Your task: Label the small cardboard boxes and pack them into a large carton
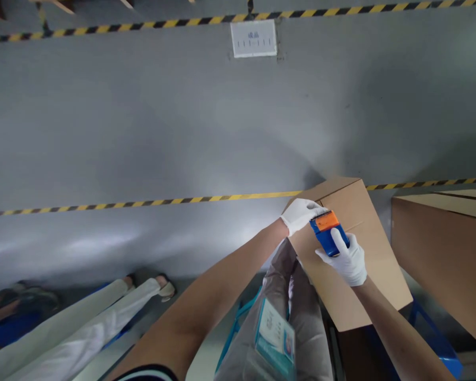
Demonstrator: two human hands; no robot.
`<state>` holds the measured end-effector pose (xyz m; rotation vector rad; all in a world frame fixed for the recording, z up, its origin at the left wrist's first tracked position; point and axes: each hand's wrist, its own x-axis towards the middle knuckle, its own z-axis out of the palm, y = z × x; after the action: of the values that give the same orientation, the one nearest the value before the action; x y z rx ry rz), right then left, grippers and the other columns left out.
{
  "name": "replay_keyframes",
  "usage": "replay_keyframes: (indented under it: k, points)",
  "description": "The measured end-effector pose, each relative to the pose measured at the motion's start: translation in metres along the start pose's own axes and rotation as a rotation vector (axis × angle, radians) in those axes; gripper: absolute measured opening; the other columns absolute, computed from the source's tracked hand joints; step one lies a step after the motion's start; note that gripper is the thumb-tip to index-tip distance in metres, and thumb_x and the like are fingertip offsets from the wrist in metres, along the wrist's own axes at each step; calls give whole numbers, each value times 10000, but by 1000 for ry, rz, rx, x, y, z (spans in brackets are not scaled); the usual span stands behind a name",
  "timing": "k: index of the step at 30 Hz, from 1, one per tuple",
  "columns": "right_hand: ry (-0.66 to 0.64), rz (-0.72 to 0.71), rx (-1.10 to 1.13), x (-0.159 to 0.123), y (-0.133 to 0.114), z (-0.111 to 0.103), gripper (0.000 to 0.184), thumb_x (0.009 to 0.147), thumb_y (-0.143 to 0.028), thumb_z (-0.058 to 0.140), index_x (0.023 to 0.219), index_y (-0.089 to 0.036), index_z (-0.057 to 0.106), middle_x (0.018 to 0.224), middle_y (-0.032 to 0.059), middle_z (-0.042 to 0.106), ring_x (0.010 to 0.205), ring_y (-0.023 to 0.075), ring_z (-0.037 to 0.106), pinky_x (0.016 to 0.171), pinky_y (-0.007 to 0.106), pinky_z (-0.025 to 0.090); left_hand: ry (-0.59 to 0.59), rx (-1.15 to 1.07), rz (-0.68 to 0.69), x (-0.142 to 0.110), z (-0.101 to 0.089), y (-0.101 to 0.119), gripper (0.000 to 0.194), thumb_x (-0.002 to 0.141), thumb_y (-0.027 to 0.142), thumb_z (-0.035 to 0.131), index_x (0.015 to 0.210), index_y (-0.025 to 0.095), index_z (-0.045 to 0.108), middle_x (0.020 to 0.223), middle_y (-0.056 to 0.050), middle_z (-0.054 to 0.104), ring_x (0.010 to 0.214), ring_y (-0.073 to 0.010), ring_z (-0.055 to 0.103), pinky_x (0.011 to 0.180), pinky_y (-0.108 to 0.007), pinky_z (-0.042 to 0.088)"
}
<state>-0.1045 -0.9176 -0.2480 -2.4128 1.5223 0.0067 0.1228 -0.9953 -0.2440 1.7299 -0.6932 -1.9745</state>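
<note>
A closed cardboard box (375,259) stands tilted across the view in front of me, its top flaps meeting at a seam. My right hand (349,262), in a white glove, is wrapped around a blue and orange tape dispenser (330,235) just over the box top. My left hand (301,214), gloved too, is at the box's far left edge, its fingertips against the dispenser's front end. Those fingers look pressed together; whatever is between them is too small to make out.
Another cardboard box (440,254) stands to the right, near a blue stool (436,338). Striped yellow-black tape (162,202) crosses the grey floor, and a white sign (254,39) lies farther off. At lower left show a person's white-trousered legs (103,312).
</note>
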Motion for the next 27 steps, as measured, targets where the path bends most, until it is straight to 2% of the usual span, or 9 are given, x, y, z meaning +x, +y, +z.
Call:
replay_keyframes:
  k: [3, 6, 10, 16, 19, 23, 25, 27]
  points:
    - [-71, 33, -26, -1, -2, -16, 693, 812, -675, 671, 1359, -251, 624, 956, 77, 576, 677, 152, 579, 560, 220, 385, 95, 126, 134, 10, -8, 10, 284, 810, 456, 753, 850, 184, 824, 856, -57, 782, 859, -200, 683, 770, -293, 501]
    - [-138, 96, -74, 3, -6, -33, 685, 828, -645, 659, 1394, -262, 614, 959, 72, 565, 642, 127, 536, 540, 219, 332, 201, 172, 166, 28, -23, 18, 313, 830, 465, 724, 859, 170, 822, 796, -54, 768, 792, -183, 673, 747, -294, 491]
    - [-254, 179, -99, 20, -15, -45, 707, 807, -600, 687, 1434, -290, 583, 929, 46, 536, 607, 101, 464, 533, 224, 277, 196, 175, 167, 47, -36, 18, 286, 791, 427, 767, 881, 160, 819, 798, -53, 770, 775, -175, 667, 766, -298, 494]
    - [-350, 223, -100, 45, -28, -51, 717, 811, -577, 700, 1465, -333, 537, 933, 26, 505, 611, 94, 414, 548, 227, 239, 186, 158, 160, 52, -40, 13, 265, 789, 408, 774, 880, 164, 820, 795, -60, 773, 769, -177, 669, 782, -307, 504]
    - [-398, 238, -110, 53, -31, -52, 732, 815, -574, 701, 1481, -334, 514, 927, 25, 494, 617, 98, 422, 558, 228, 258, 181, 134, 147, 64, -44, 4, 274, 772, 419, 782, 872, 167, 818, 783, -56, 767, 755, -173, 663, 768, -306, 502]
    - [-478, 278, -136, 64, -36, -51, 757, 817, -567, 708, 1505, -355, 475, 945, 30, 499, 623, 104, 442, 579, 231, 302, 139, 85, 98, 88, -43, -18, 337, 758, 469, 776, 876, 155, 810, 810, -66, 771, 772, -184, 671, 763, -307, 504]
    - [-488, 288, -151, 66, -38, -51, 749, 824, -566, 698, 1508, -363, 468, 952, 31, 503, 627, 109, 454, 585, 235, 315, 84, 63, 69, 98, -38, -31, 413, 731, 492, 799, 950, 142, 804, 924, -94, 785, 860, -209, 691, 820, -318, 512]
    - [-488, 291, -161, 66, -38, -52, 735, 828, -556, 691, 1503, -362, 475, 943, 28, 505, 626, 114, 462, 580, 237, 317, 42, 65, 35, 106, -35, -43, 618, 665, 509, 856, 1148, 135, 759, 1155, -138, 756, 1016, -246, 691, 906, -334, 508]
